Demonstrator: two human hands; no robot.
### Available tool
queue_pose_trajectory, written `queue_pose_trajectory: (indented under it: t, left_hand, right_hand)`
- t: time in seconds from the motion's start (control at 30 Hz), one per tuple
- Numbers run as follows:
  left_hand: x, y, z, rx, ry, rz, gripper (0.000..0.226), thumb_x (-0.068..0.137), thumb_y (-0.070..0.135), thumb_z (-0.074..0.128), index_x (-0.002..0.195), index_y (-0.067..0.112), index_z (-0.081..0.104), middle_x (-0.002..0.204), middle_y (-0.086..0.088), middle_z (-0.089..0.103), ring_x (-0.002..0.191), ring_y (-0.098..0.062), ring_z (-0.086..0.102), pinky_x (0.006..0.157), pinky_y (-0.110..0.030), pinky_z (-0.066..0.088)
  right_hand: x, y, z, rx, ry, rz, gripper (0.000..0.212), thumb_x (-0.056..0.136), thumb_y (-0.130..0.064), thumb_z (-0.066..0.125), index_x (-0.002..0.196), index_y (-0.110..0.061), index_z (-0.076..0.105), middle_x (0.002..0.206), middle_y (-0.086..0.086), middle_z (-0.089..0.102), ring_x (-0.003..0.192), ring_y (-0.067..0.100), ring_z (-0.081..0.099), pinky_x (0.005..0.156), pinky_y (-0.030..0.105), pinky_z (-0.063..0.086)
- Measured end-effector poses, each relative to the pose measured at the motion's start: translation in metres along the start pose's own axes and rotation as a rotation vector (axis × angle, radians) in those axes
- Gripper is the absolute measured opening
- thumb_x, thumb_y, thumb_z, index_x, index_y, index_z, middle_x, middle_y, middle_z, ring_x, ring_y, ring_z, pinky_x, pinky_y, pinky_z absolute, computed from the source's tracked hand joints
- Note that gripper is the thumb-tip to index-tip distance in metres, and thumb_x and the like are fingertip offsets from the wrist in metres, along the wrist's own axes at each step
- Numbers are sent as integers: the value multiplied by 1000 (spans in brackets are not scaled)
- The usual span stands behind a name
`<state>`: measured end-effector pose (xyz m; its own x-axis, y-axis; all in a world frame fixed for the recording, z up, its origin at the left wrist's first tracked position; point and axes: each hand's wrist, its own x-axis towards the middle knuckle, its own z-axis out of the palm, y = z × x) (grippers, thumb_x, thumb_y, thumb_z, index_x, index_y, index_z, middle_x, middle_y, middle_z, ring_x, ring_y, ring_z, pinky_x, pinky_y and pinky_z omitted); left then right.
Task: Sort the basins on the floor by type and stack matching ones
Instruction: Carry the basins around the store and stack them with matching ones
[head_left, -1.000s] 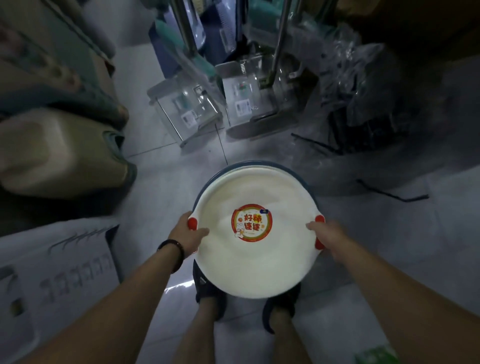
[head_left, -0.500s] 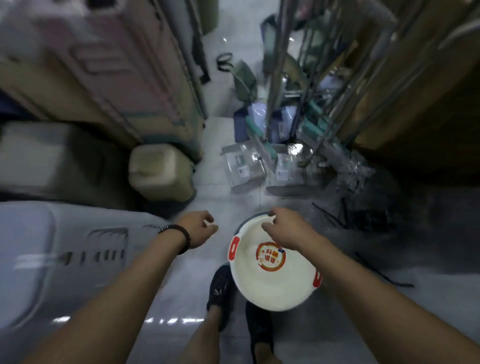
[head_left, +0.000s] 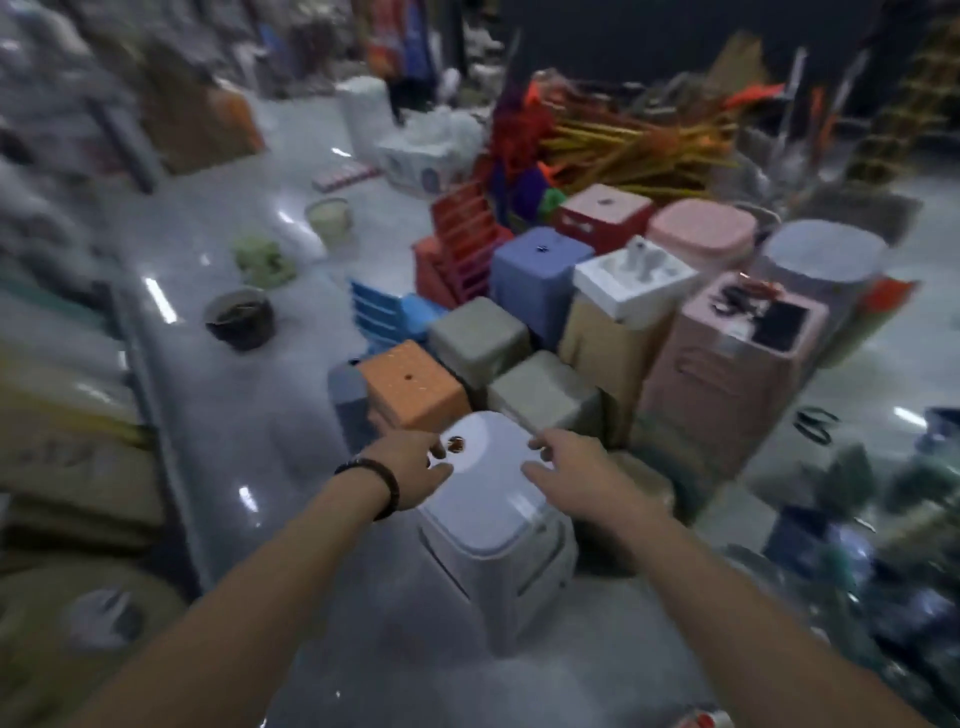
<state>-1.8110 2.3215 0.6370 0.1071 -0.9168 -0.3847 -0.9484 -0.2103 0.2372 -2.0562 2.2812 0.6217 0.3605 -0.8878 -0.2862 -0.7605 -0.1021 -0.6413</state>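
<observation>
Pale-grey upturned container (head_left: 488, 486) sits beneath the left hand (head_left: 415, 465) and right hand (head_left: 576, 470).

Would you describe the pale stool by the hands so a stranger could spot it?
On the floor stands a cluster of coloured stools. At its near edge, beside the orange stool, is the pale grey stool. It alone bears a round sticker.
</observation>
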Motion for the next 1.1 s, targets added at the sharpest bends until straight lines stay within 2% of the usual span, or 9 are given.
queue_pose_trajectory:
  t: [0.07,0.13,0.23,0.3,0.4,0.53,0.67,0.83,1.1]
  left_hand:
    - [-14,-66,-27,-58,56,-73,26,95,53,53,101,30,63,106,0,69,94,-24,65,82,-35,54]
    - [-22,-128,-48,-78,87,-131,23,97,49,52,92,29,61,101,-3,70,91,-25,65,81,-37,56]
    - [-29,-212,-75,-97,112,-199,28,98,48,55,111,26,66,113,-1,70,102,-24,65,92,-39,56]
    - [-33,-261,-93,-141,134,-242,32,98,46,58,119,24,66,116,0,69,105,-22,65,92,-34,54]
    - [-33,-323,-119,-187,195,-295,30,95,45,59,119,28,67,117,4,71,105,-20,65,88,-30,53]
    - [-15,-385,-154,-284,249,-321,31,93,46,60,119,29,67,114,7,71,101,-17,65,91,-33,55]
    - [32,-439,-186,-314,276,-359,34,94,49,60,122,30,66,116,7,70,105,-17,65,94,-34,55]
    - [124,-511,-233,-318,268,-372,32,95,47,62,121,29,65,114,7,69,100,-14,65,87,-29,55]
    - [265,-637,-338,-385,357,-494,17,94,41,65,106,30,71,99,10,71,91,-8,66,86,-35,61]
  right_hand:
    - [25,-73,19,-81,-24,-111,42,100,-40,67,136,-18,65,127,6,71,118,26,65,97,34,50]
    - [47,-140,44,-101,-38,-181,32,98,-38,68,123,-18,69,115,6,75,107,26,68,89,35,52]
    - [72,-223,97,-66,-80,-210,26,101,-33,65,121,-18,67,104,2,71,94,21,65,86,36,55]
    - [87,-261,133,-50,-105,-225,29,100,-36,66,125,-22,67,105,-2,69,93,19,66,87,39,58]
    - [111,-312,170,-88,-176,-244,36,101,-38,65,135,-25,63,119,-4,69,101,17,66,85,34,57]
    - [163,-372,195,-156,-204,-292,43,102,-39,62,143,-25,58,122,0,68,99,20,68,82,37,60]
    - [246,-424,212,-188,-226,-331,48,105,-41,59,149,-22,53,126,6,69,98,19,66,75,31,52]
    - [383,-483,233,-185,-209,-375,51,100,-45,63,146,-23,56,130,8,68,113,24,66,98,40,55]
    - [603,-608,252,-226,-275,-403,47,99,-45,63,140,-23,63,135,6,68,116,23,65,99,36,54]
